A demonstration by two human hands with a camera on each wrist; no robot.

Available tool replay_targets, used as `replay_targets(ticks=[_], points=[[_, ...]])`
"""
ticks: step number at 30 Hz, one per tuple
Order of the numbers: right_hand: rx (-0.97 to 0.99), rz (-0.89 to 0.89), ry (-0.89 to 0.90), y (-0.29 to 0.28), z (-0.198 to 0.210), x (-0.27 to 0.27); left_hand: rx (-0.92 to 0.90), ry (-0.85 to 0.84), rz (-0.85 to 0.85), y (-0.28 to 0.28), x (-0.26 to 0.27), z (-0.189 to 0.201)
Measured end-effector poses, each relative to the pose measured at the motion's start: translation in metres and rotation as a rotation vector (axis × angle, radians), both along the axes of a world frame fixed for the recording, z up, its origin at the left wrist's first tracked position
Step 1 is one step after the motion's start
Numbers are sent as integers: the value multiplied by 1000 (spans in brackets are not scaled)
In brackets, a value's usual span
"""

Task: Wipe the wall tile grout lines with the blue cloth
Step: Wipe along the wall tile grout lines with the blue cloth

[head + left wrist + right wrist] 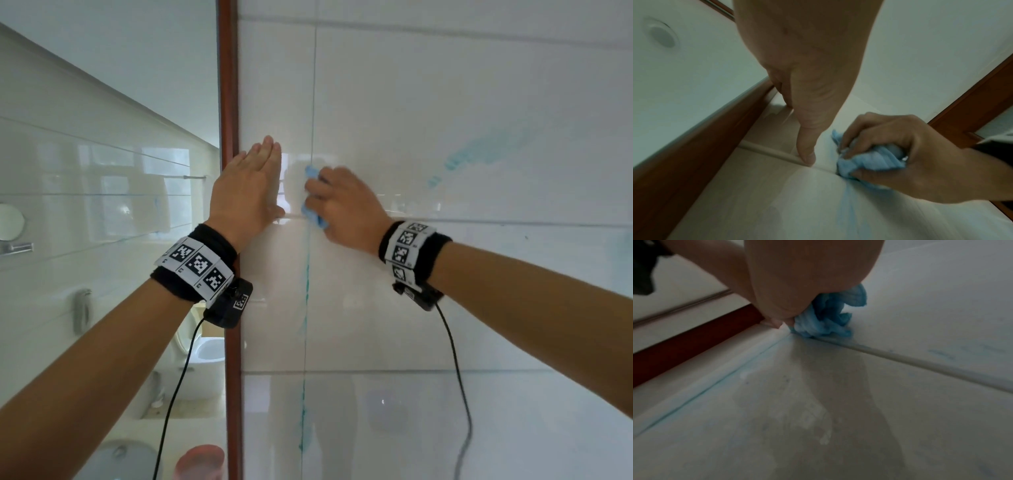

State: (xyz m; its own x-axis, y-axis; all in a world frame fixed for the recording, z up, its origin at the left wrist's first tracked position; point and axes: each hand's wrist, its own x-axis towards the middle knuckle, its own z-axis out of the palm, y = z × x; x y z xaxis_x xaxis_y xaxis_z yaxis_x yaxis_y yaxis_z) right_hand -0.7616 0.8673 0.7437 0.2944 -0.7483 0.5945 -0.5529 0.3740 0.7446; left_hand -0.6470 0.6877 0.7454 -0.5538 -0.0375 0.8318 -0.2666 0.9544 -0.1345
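Observation:
My right hand (337, 205) grips a bunched blue cloth (313, 214) and presses it on the white tiled wall (445, 120) where the vertical grout line (310, 294) crosses a horizontal one (496, 222). The cloth (869, 160) shows between the curled fingers in the left wrist view, and the cloth (826, 321) sits on the crossing in the right wrist view. Blue stain runs along the vertical grout line (719, 381) below the cloth. My left hand (251, 185) lies flat on the tile beside it, fingers straight, thumb (806, 152) on the horizontal grout line.
A brown wooden frame (228, 102) edges the tiles on the left, with a glass panel (102, 205) beyond it. A blue smear (479, 154) marks the tile up to the right. A toilet (202, 353) and a pink container (200, 462) show low behind the glass.

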Motion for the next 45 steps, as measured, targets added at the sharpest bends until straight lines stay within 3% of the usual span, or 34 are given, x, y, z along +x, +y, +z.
replay_targets(ticks=[2,3,7,9,12,14,18,24,29,32,34,37,41,45], points=[[76,-16,29,4,-2,-3,-2,-9,7,2,2,1],[26,6,26,5,9,-3,3,-14,12,2,2,2],[-498,278,-260,-2,92,8,-7,-16,28,0,0,4],[-620,359,-313,-9,137,11,-12,-23,34,-2,0,4],[-634,293,-328,-27,178,8,-13,-20,25,-4,0,5],[-626,175,-291,-42,184,4,-21,-10,10,-6,-1,4],[-603,153,-218,-61,161,3,-17,13,-13,-10,-4,2],[-505,291,-149,-64,57,-3,-21,28,-19,-14,-12,2],[-276,261,-205,-48,-7,-2,-29,30,-14,-13,-9,0],[-103,219,-118,-35,-14,-8,-28,12,-17,-8,-3,3],[-73,197,-64,-29,7,-13,-20,-13,-5,-5,1,5],[-302,242,-93,-23,71,-11,-8,-30,1,-2,7,7],[-520,114,-184,-19,165,1,-14,-29,16,3,9,8],[-592,111,-201,-29,197,-1,-2,-24,16,2,6,7]])
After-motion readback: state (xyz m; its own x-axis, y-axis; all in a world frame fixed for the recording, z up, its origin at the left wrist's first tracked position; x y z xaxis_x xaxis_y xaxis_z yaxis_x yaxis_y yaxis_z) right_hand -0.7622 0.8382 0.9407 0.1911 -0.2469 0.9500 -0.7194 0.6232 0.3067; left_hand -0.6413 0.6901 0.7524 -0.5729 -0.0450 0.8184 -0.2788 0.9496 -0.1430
